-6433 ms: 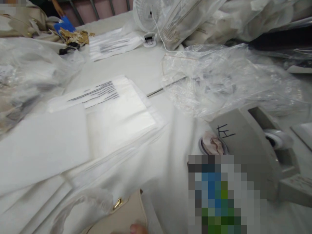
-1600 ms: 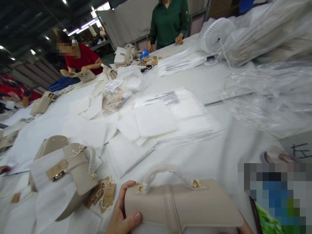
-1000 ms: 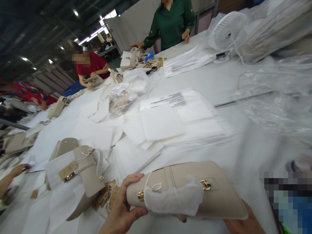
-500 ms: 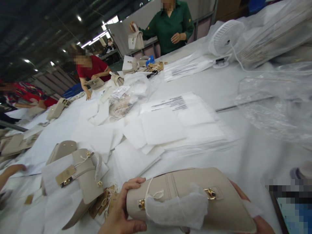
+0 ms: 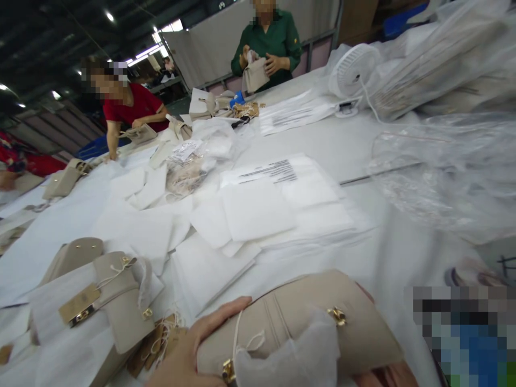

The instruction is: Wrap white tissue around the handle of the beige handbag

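Both hands gripped the bag [image 5: 298, 328] low over the surface [image 5: 350, 137]: left hand [image 5: 193, 349] on its left end, right hand [image 5: 387, 373] under the right; long axis left-right.

Dim hall, white-covered table [image 5: 346, 142], ceiling lights [image 5: 108, 16]

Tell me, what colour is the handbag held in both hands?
The handbag is beige with gold hardware, seen in the head view.

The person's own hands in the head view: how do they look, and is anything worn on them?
Both are bare. The left hand shows no glove, ring or sleeve; its fingers are uncovered. Only a small part of the right hand shows at the bottom edge, with nothing worn on it.
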A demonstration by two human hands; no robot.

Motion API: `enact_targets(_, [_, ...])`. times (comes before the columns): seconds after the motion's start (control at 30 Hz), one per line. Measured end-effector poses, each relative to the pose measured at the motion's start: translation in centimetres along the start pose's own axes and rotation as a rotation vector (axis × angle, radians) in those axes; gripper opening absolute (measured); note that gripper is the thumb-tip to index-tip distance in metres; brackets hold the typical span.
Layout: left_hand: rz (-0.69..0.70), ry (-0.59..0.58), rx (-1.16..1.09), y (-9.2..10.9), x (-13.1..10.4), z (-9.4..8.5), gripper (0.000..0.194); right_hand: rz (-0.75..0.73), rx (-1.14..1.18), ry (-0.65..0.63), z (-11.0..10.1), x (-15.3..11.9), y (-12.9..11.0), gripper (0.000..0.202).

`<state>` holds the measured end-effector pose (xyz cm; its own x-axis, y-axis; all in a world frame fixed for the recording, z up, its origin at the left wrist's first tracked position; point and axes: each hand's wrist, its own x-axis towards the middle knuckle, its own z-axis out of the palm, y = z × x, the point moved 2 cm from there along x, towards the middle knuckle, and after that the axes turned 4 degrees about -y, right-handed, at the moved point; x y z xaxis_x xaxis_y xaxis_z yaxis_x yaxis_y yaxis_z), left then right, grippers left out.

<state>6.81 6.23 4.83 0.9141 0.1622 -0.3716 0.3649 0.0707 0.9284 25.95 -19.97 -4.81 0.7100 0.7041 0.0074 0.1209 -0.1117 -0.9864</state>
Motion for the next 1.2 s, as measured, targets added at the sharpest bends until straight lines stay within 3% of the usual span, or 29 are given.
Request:
enact_targets(0.13, [-0.086, 0.195, -0.093, -2.3, -1.6, 3.4, 0.07, -0.158, 0.01, -0.044, 1.7, 5.9, -3.2, 0.085])
enact_targets(0.23, [-0.092, 0.257, -0.165, -5.5, -1.3, 5.7, 0.066, -0.14, -0.147, 0.023, 1.9, 8.3, -4.2, 0.09])
enact_targets(0.3, [-0.076, 0.251, -0.197, -7.2, -0.6, 7.1, 0.073, -0.111, -0.24, 0.168, 0.9, 7.3, -4.3, 0.074])
enact_targets(0.4, [-0.043, 0.203, -0.233, -8.3, 0.3, 8.9, 0.089, -0.09, -0.224, 0.349, -1.1, 2.7, -4.2, 0.042])
enact_targets(0.5, [0.016, 0.158, -0.246, -8.2, 0.7, 10.2, 0.097, -0.001, -0.077, 0.155, -1.2, -2.0, -3.3, 0.05])
enact_targets(0.6, [0.104, 0.122, -0.25, -8.3, 0.8, 10.8, 0.104, 0.084, 0.049, -0.051, 0.2, -4.1, -2.4, 0.07])
enact_targets(0.67, [0.126, 0.119, -0.244, -8.8, 0.9, 11.0, 0.105, 0.097, 0.084, -0.035, 1.0, -4.2, -2.1, 0.07])
enact_targets(0.8, [0.112, 0.147, -0.24, -10.0, 0.9, 11.3, 0.088, 0.08, 0.171, 0.027, 1.6, -3.8, -2.4, 0.06])
enact_targets(0.93, [0.182, 0.08, -0.255, -9.1, 0.5, 11.6, 0.1, 0.108, 0.351, 0.139, 1.4, -4.3, -1.7, 0.053])
enact_targets(1.07, [0.178, 0.04, -0.197, -6.5, 0.0, 12.0, 0.1, 0.165, 0.309, 0.053, 1.8, -4.5, -0.9, 0.052])
enact_targets(1.2, [0.156, 0.033, -0.25, -4.6, -0.4, 11.9, 0.095, 0.127, 0.244, 0.007, 2.8, -4.3, -1.6, 0.058])
